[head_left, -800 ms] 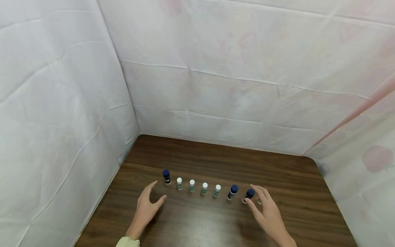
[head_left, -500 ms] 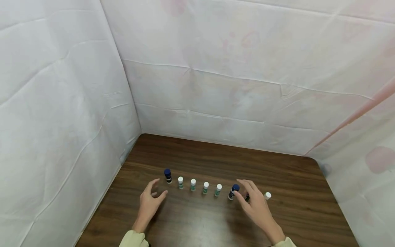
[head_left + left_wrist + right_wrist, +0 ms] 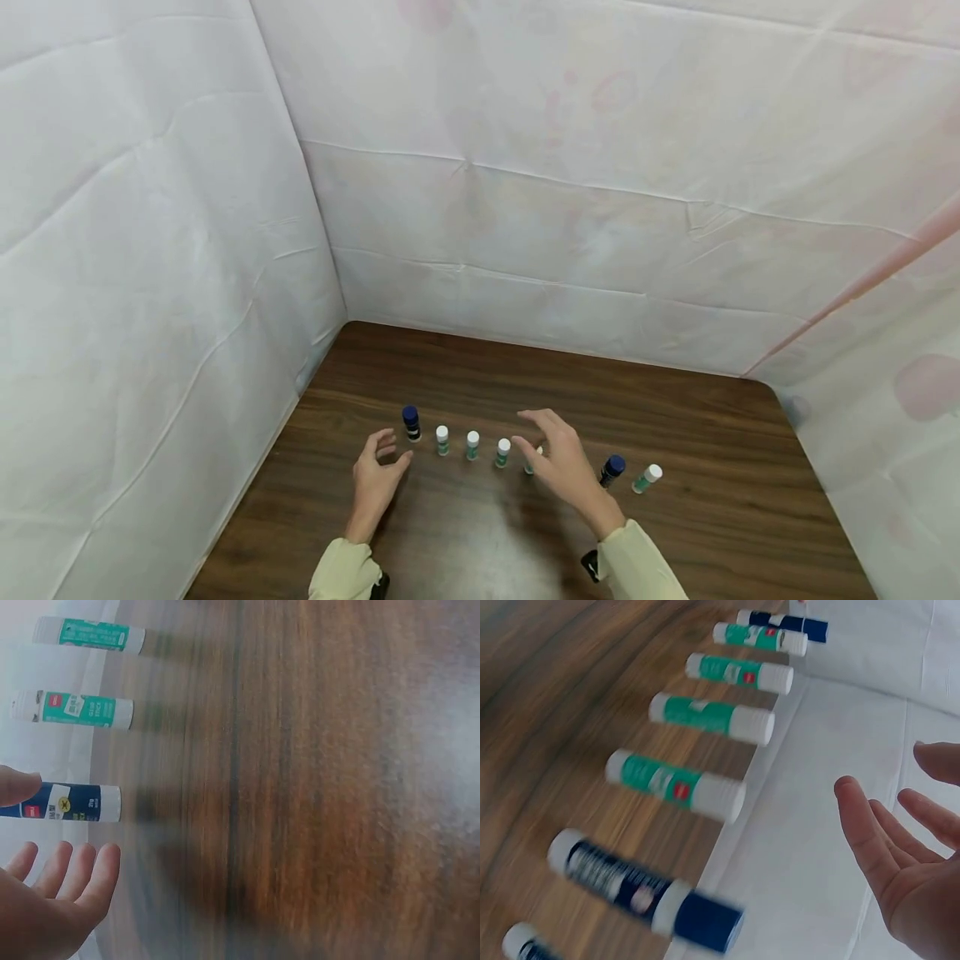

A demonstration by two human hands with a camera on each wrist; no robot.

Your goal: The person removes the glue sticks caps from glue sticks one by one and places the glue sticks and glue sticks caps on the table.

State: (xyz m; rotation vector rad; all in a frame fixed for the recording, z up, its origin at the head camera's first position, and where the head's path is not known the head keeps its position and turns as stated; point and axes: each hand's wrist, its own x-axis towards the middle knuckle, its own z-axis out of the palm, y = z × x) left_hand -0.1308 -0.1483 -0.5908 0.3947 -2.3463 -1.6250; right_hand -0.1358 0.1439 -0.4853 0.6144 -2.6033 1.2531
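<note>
Head view: glue sticks in 1 row on a dark wood table (image 3: 450,550). Left hand (image 3: 378,479) wide, thumb apart from bent fingers, just beside the leftmost navy-capped glue stick (image 3: 412,424). Left wrist view puts the thumb across that stick's upper part, its top cut off at the edge; whether they touch, I can't tell. Next come 4 white-capped green glue sticks (image 3: 472,446), the 4th half covered by the right hand (image 3: 564,468), also wide, thumb and fingers well apart. From above, that hand hides the blue glue stick (image 3: 619,877) next in line; right wrist view shows it, blurred. Farther right: 1 navy-topped glue stick (image 3: 612,469), foot hard to make out, then 1 end green glue stick (image 3: 647,478). Pale sleeves (image 3: 345,571) at both wrists, cut off below.
</note>
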